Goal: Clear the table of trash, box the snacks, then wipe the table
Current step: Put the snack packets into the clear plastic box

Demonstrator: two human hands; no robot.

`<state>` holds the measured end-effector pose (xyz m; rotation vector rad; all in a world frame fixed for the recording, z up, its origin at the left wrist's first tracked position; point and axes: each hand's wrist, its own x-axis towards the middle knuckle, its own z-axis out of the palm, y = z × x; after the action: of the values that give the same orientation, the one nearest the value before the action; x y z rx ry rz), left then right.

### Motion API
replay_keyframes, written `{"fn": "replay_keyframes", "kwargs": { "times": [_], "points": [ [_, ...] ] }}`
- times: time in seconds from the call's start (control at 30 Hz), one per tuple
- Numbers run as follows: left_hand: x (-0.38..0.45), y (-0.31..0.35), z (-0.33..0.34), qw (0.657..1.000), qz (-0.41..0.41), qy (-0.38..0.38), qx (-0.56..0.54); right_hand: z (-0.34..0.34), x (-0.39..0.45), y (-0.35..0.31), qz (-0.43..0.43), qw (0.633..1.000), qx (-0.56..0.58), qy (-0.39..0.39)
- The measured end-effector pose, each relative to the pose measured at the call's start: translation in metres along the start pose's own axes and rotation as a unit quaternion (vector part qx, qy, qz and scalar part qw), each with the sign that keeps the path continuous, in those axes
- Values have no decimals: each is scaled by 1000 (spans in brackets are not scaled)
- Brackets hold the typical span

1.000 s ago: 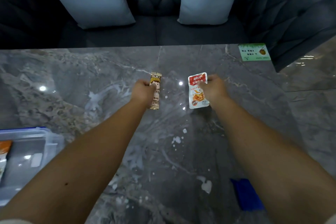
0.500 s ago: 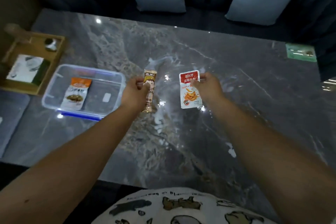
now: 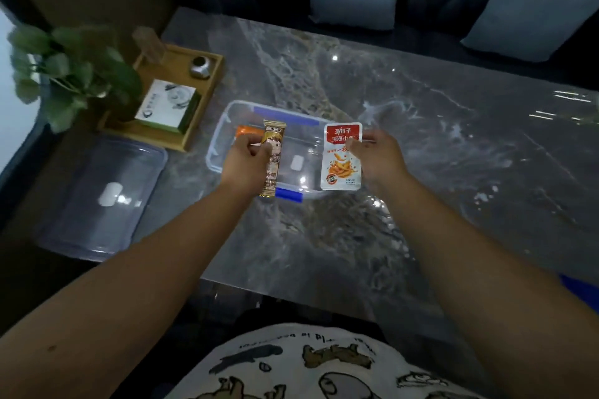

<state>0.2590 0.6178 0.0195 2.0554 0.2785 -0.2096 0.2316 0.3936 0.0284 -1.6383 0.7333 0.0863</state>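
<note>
My left hand (image 3: 243, 161) grips a long gold snack stick (image 3: 271, 168) and holds it upright above the clear plastic box (image 3: 223, 113). My right hand (image 3: 376, 159) pinches a red and white snack pouch (image 3: 340, 168) by its right edge, over the box's right end. The box has blue clips and sits on the grey marble table (image 3: 421, 126). An orange snack packet (image 3: 248, 131) lies inside the box, mostly hidden behind my left hand.
The box's clear lid (image 3: 100, 194) lies on the table's left end. Behind it a wooden tray (image 3: 181, 139) holds a tissue box (image 3: 167, 105), a small metal object and a green plant (image 3: 71, 74). White spill marks dot the table at right. Cushions lie on the sofa beyond.
Both hands have carried their snacks leftward, from the table's middle to above the open box. The view has swung left, bringing the lid, tray and plant into sight.
</note>
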Motion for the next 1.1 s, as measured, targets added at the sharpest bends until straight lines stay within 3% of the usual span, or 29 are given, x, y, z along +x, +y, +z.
{"fn": "replay_keyframes", "kwargs": {
  "times": [0.17, 0.5, 0.77, 1.1],
  "points": [
    [17, -22, -43, 999, -28, -21, -29, 53, -2, -9, 13, 1000, -18, 10],
    [38, -49, -81, 998, -42, 14, -38, 123, 29, -4, 31, 994, -106, 13],
    [45, -61, -84, 997, -38, -13, -61, 146, 49, 26, 74, 981, -173, 40],
    [52, -66, -87, 998, -40, -16, -44, 149, 55, 38, 37, 946, -314, 64]
  ]
}}
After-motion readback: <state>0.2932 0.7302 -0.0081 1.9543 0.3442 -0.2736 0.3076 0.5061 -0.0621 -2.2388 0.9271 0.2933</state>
